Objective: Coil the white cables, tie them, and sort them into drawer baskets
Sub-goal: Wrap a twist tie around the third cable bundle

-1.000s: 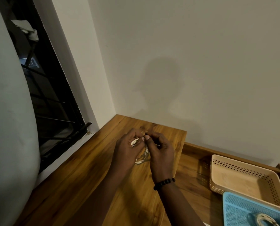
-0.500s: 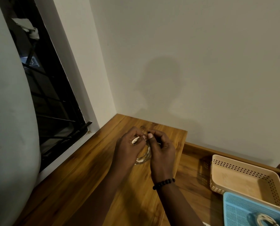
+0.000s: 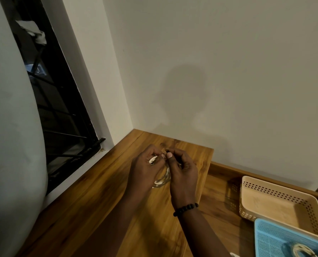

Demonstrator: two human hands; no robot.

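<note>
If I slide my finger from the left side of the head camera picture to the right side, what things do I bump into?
Dark window → left hand → coiled white cable → right hand → beige basket.

Single head-worn view, looking forward and down, close above both hands; brown wooden tabletop beneath, plain wall beyond.

white cable coil | looped, held above desk | second coil (blue basket)
</note>
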